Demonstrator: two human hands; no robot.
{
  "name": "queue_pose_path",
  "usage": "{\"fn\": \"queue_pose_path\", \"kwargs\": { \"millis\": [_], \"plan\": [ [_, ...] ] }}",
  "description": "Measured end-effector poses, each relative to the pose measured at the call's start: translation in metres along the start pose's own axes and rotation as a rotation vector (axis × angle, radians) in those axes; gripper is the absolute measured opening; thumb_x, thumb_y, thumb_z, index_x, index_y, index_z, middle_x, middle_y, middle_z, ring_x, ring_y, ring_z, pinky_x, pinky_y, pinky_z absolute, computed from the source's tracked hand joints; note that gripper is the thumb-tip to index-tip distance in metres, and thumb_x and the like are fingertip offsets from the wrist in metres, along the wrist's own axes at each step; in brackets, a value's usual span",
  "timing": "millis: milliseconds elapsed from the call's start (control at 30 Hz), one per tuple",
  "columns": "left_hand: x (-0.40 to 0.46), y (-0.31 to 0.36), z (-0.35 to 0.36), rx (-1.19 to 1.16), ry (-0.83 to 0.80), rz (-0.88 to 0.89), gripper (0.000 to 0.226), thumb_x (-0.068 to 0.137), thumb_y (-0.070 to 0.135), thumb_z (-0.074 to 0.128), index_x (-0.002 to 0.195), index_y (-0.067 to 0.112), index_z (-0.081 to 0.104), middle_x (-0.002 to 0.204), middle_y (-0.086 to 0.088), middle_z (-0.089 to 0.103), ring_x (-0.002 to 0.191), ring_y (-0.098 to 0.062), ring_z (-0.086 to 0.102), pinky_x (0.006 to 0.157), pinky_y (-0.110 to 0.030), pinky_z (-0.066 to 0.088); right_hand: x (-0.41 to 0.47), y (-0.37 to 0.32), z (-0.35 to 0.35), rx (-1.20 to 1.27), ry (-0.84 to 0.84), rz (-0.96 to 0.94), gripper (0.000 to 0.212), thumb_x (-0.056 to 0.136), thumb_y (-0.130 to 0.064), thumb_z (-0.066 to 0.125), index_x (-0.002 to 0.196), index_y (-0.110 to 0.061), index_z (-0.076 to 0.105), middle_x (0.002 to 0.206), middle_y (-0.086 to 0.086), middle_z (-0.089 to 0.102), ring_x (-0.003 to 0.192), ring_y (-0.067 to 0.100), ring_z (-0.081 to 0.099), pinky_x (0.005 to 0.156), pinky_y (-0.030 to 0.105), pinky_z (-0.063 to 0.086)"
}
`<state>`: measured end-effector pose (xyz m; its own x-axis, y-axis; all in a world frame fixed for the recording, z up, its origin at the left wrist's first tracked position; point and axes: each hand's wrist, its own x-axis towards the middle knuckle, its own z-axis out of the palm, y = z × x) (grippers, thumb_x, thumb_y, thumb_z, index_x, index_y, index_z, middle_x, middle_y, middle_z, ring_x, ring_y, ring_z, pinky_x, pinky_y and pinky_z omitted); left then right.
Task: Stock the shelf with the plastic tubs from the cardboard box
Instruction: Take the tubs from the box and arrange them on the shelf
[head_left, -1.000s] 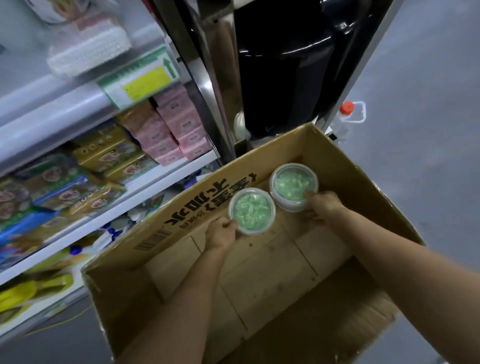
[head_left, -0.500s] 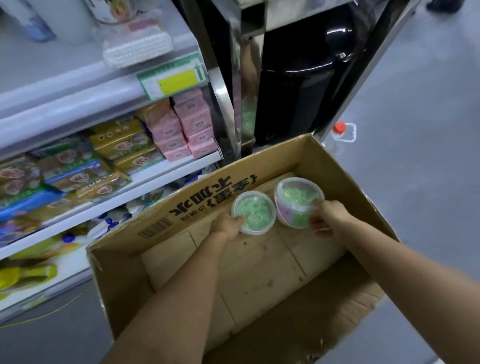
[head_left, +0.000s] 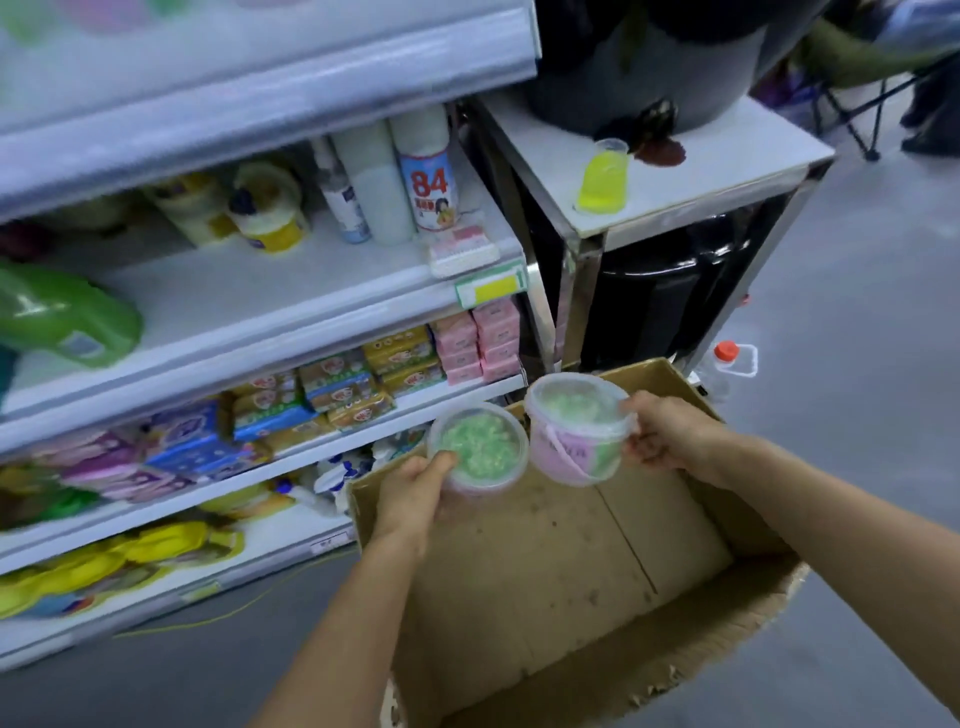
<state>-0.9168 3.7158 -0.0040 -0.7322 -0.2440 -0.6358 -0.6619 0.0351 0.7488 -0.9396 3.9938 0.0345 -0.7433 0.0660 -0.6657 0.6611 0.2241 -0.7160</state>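
Both tubs have come up out of the cardboard box (head_left: 571, 561) since a second ago, when they sat low near its floor, and the view has tipped upward to take in more of the shelf (head_left: 249, 291). Left hand (head_left: 410, 499) cups the left tub (head_left: 478, 447) from below and behind, thumb over the near rim, fingers closed around its wall, so the clear lid faces up and the green contents stay level. Right hand (head_left: 670, 436) pinches the right tub (head_left: 576, 428) at its rim and side, fingers wrapped behind; this one is tilted toward the shelf, showing its pink label and thin handle. The two tubs hang close together above the box's far left corner, just beside the lower shelf edge, probably held apart in separate hands so each can be set down on its own. No other tubs show on the bare box floor, so these look like the last pair. Open space on the middle shelf, in front of the spray can (head_left: 428, 182), seems a likely landing spot.
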Motion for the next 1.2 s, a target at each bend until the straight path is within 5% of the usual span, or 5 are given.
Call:
{"fn": "queue_pose_path", "kwargs": {
  "millis": [233, 433, 700, 967, 1200],
  "plan": [
    [-0.060, 0.067, -0.083, -0.140, 0.036, 0.069, 0.028, 0.082, 0.037, 0.067, 0.097, 0.013, 0.062, 0.077, -0.004, 0.058, 0.051, -0.014, 0.046, 0.040, -0.020, 0.028, -0.044, -0.101, 0.022, -0.027, -0.226, -0.193, 0.026, 0.093, -0.028, 0.048, 0.093, -0.004, 0.060, 0.074, 0.014, 0.060, 0.060, 0.022, 0.056, 0.063, 0.033, 0.050],
    [-0.106, 0.120, -0.146, -0.184, 0.078, 0.198, 0.024, 0.087, 0.038, 0.062, 0.100, 0.018, 0.063, 0.090, -0.006, 0.067, 0.073, -0.020, 0.064, 0.061, -0.028, 0.045, -0.077, -0.187, 0.056, -0.076, -0.307, -0.342, 0.025, 0.095, -0.026, 0.044, 0.092, -0.005, 0.057, 0.074, 0.015, 0.059, 0.063, 0.024, 0.056, 0.063, 0.033, 0.047],
    [-0.149, 0.175, -0.214, -0.150, 0.104, 0.337, 0.023, 0.088, 0.049, 0.056, 0.100, 0.030, 0.060, 0.092, -0.007, 0.075, 0.085, -0.023, 0.071, 0.088, -0.040, 0.049, -0.117, -0.298, 0.098, -0.131, -0.259, -0.567, 0.030, 0.092, -0.031, 0.048, 0.097, -0.002, 0.057, 0.070, 0.017, 0.060, 0.062, 0.030, 0.054, 0.069, 0.041, 0.047],
    [-0.151, 0.213, -0.259, -0.215, 0.098, 0.343, 0.053, 0.086, 0.050, 0.060, 0.129, 0.019, 0.053, 0.108, -0.019, 0.067, 0.092, -0.030, 0.070, 0.088, -0.041, 0.055, -0.139, -0.390, 0.153, -0.133, -0.182, -0.661, 0.023, 0.093, -0.032, 0.045, 0.082, -0.012, 0.051, 0.066, 0.014, 0.056, 0.055, 0.024, 0.048, 0.060, 0.033, 0.047],
    [-0.141, 0.233, -0.280, -0.198, 0.079, 0.362, 0.047, 0.089, 0.048, 0.057, 0.126, 0.019, 0.055, 0.101, -0.018, 0.069, 0.091, -0.030, 0.070, 0.086, -0.040, 0.056, -0.112, -0.430, 0.190, -0.228, -0.088, -0.586, 0.030, 0.090, -0.034, 0.047, 0.069, -0.012, 0.044, 0.066, 0.014, 0.056, 0.053, 0.023, 0.044, 0.063, 0.033, 0.047]
  ]
}}
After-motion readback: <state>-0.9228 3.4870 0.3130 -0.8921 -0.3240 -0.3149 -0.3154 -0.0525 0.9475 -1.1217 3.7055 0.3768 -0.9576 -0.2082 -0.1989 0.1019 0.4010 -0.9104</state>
